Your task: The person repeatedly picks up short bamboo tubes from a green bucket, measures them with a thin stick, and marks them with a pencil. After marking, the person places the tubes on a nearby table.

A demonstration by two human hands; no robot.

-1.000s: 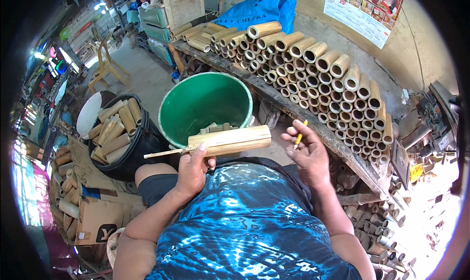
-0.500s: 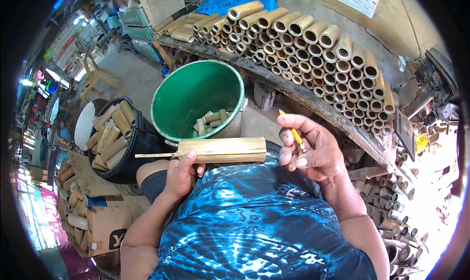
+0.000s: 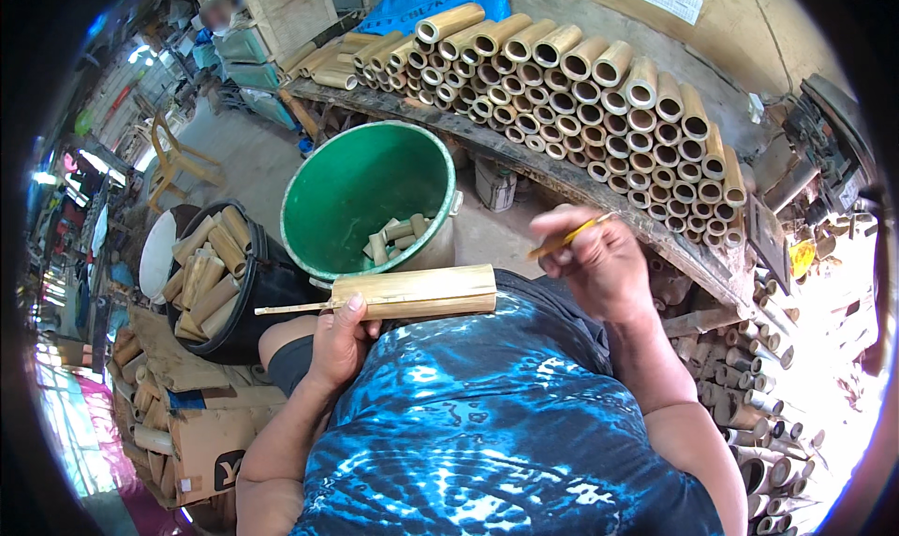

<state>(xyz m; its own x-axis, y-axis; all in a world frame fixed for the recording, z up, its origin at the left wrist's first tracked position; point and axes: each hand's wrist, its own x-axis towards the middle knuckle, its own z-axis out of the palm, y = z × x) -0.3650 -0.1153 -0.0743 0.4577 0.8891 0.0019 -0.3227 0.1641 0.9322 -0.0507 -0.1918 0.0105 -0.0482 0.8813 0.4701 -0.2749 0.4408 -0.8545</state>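
My left hand grips the left end of a split-looking bamboo tube, thumb on top, holding it level above my lap. A thin bamboo stick juts out to the left from under the same grip. To the right, my right hand is raised with a short yellow pencil pinched among its fingers. The pencil lies slantwise, apart from the tube. Blur hides part of the fingertips.
Ahead stands a green-lined bucket with several short bamboo pieces inside. A black bucket of bamboo pieces is at left, above a cardboard box. Many bamboo tubes are stacked on a long bench. More tubes lie at lower right.
The pencil has turned in my right hand, from steep to a flatter slant, and its fingers have shifted. My left hand still holds the tube and stick, slightly farther left in view.
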